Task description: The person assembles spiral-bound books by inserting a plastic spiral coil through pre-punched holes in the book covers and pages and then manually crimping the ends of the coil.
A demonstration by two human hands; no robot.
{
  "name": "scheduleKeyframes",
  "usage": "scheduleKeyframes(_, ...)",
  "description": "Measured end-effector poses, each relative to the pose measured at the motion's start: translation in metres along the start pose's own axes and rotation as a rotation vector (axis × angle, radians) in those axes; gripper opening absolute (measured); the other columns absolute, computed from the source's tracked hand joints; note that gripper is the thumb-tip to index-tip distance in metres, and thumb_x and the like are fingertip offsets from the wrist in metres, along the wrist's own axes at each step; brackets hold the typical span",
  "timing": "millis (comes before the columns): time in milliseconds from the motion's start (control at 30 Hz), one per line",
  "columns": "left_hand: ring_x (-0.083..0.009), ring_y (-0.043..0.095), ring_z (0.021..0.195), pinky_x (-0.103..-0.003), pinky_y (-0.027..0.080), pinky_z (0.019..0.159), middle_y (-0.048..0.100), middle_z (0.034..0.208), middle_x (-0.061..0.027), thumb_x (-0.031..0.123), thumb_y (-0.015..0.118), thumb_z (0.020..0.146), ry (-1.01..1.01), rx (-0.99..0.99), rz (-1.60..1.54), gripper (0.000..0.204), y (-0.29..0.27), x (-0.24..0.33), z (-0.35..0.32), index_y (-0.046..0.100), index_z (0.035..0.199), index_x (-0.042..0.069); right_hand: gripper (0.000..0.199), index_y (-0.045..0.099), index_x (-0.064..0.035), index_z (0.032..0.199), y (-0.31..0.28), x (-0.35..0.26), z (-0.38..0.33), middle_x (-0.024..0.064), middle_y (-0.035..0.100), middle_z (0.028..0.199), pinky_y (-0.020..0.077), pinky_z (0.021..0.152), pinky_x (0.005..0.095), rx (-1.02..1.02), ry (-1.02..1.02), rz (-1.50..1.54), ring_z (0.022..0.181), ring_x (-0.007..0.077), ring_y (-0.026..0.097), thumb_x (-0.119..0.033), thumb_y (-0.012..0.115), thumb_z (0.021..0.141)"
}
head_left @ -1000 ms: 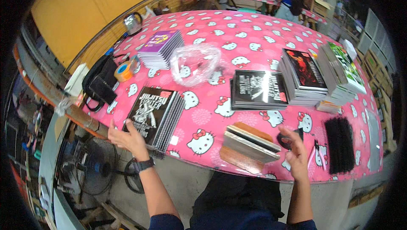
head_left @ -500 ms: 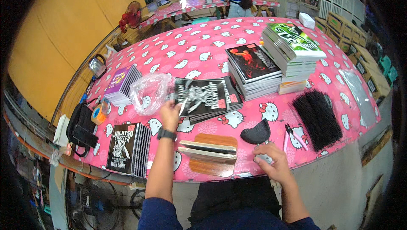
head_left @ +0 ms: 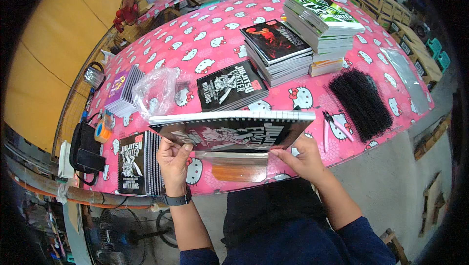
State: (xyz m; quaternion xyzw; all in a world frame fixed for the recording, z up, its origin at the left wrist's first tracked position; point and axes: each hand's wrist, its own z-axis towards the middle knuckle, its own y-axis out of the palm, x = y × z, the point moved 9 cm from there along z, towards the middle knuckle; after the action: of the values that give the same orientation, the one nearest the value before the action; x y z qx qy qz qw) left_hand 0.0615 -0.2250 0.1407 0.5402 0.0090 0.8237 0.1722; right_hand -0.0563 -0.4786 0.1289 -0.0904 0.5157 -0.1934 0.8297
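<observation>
At the centre of the frame we hold a black spiral-bound booklet (head_left: 232,130) flat and level above the near edge of the pink table (head_left: 205,45), its white coil running along the far side. Our left hand (head_left: 173,160), with a dark watch on the wrist, is closed on the booklet's lower left corner, thumb on top of the cover and fingers curled beneath. Our right hand (head_left: 303,160) grips the lower right corner, the fingertips pressed against the underside of the cover. Directly below the booklet, between our hands, lies a stack of clear and orange sheets (head_left: 237,167) on the tabletop. To the lower left sits a pile of black booklets (head_left: 137,162), and just above the held one lies another black pile (head_left: 229,86). A crumpled clear plastic bag (head_left: 156,89) rests left of centre, beside a purple-covered stack (head_left: 122,89). In the upper right stand a red-and-black stack (head_left: 276,45) and a taller green-topped stack (head_left: 325,18). Right of centre we see a heap of black binding coils (head_left: 361,101), with pink-handled pliers (head_left: 330,125) just beside it.
</observation>
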Motion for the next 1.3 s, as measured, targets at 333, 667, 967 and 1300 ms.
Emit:
scheduleKeyframes(333, -0.0171, 0.05, 0.1, -0.031, 0.039, 0.086, 0.051, 0.121, -0.0116, 0.031, 0.056, 0.088, -0.081, 0.121, -0.022, 0.057, -0.063, -0.052, -0.039, 0.037, 0.133, 0.002, 0.018, 0.063, -0.0006, 0.092, -0.117, 0.08, -0.003, 0.0169, 0.062, 0.087, 0.0472, 0.075, 0.0412, 0.318, 0.236, -0.692, 0.083, 0.0334, 0.059, -0.008, 0.059, 0.075)
scheduleKeyframes(667, -0.0097, 0.055, 0.081, -0.021, 0.042, 0.066, 0.062, 0.097, -0.0095, 0.025, 0.053, 0.09, -0.214, 0.358, 0.027, 0.032, -0.011, -0.042, -0.006, 0.055, 0.111, 0.001, 0.019, 0.054, 0.0026, 0.096, -0.169, 0.138, 0.026, 0.0223, 0.058, 0.096, 0.0464, 0.079, 0.0425, 0.231, 0.341, -0.792, 0.092, 0.0402, 0.056, -0.012, 0.054, 0.083)
scheduleKeyframes(967, -0.0213, 0.055, 0.099, -0.047, 0.026, 0.1, 0.058, 0.104, -0.0094, 0.018, 0.063, 0.08, 0.499, -0.232, 1.055, 0.029, 0.136, 0.033, -0.04, 0.061, 0.108, 0.009, 0.022, 0.06, -0.0025, 0.104, -0.036, -0.03, 0.034, 0.0124, 0.06, 0.088, 0.0471, 0.073, 0.035, -0.22, -0.041, -0.204, 0.083, 0.0264, 0.059, -0.005, 0.058, 0.082)
scheduleKeyframes(1300, -0.0199, 0.059, 0.078, -0.034, 0.037, 0.077, 0.065, 0.081, -0.0042, 0.006, 0.075, 0.065, 0.429, -0.333, 0.847, 0.019, 0.14, 0.031, -0.036, 0.064, 0.08, 0.008, 0.018, 0.062, -0.0013, 0.094, -0.01, -0.019, 0.025, 0.0109, 0.059, 0.084, 0.0466, 0.069, 0.0325, -0.207, -0.037, 0.122, 0.077, 0.0243, 0.059, -0.002, 0.063, 0.077)
